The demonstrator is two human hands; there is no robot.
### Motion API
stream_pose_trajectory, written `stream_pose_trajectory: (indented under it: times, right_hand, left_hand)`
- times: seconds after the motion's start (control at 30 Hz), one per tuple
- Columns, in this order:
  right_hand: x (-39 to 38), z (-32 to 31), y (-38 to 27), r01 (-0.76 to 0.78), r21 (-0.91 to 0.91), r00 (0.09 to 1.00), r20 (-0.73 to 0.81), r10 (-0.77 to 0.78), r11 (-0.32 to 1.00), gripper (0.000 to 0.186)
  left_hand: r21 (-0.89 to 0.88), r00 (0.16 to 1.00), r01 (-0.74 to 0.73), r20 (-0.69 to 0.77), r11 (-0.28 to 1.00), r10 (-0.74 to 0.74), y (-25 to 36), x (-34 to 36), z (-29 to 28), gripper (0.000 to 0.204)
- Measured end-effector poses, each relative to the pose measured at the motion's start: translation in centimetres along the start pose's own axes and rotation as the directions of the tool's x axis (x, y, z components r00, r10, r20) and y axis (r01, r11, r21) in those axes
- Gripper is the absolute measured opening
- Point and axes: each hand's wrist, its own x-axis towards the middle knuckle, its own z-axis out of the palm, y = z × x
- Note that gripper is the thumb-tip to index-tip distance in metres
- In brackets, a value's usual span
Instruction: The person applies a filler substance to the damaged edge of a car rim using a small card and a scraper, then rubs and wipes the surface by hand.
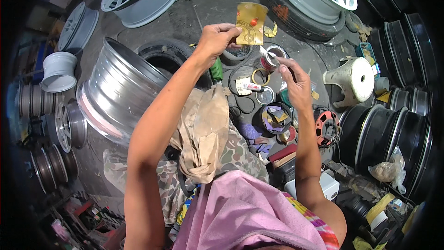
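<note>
Raised at the upper middle, my left hand [221, 38] grips a yellow paper sheet [249, 16] with printing on it. My right hand [296, 81] pinches a thin tool [276, 59] with white material at its tip, over an open can [268, 65] just below the sheet. A green power tool [216, 68] lies beyond a beige cloth [203, 134] on my lap. Under my hands are a white-and-red tube [253, 87], a yellow tape roll [261, 75] and a dark container [276, 122] of purple and yellow scraps.
A large silver rim [113, 95] and a tyre [150, 53] sit at the left. White rims [138, 4] lie at the back, one on a tyre [300, 30]. A white stool [356, 81], a red-and-black reel [327, 127] and stacked black rims [381, 143] are at the right.
</note>
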Motion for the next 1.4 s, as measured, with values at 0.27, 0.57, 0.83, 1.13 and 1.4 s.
stream_pose_trajectory:
  times: [0.27, 0.57, 0.83, 1.13, 1.4]
  right_hand:
    - [1.2, 4.2, -1.2, 0.158, -0.207, 0.946, -0.25, -0.208, 0.966, 0.028]
    - [2.3, 6.0, -0.2, 0.318, -0.43, 0.817, -0.328, -0.474, 0.845, 0.034]
    - [0.6, 3.6, 1.1, 0.254, -0.462, 0.925, -0.141, -0.353, 0.85, 0.031]
    - [7.2, -8.0, 19.2, 0.074, -0.87, 0.997, 0.049, -0.065, 0.488, 0.02]
    - [13.0, -5.3, 24.9, 0.156, -0.967, 0.962, 0.195, 0.19, 0.203, 0.017]
  left_hand:
    - [-0.215, 0.996, 0.093, 0.006, 0.972, -0.094, 1.0, -0.9, 1.3, 0.021]
    - [-0.567, 0.978, 0.204, 0.147, 0.798, -0.146, 1.6, -1.0, 1.3, 0.025]
    - [-0.48, 0.991, 0.126, 0.015, 0.868, -0.136, 0.6, -0.5, -0.2, 0.025]
    - [-0.309, 0.997, 0.069, -0.02, 0.949, -0.079, 0.3, 0.1, -0.3, 0.027]
    - [-0.211, 0.994, 0.076, -0.061, 0.975, -0.091, -0.4, -0.1, -1.4, 0.024]
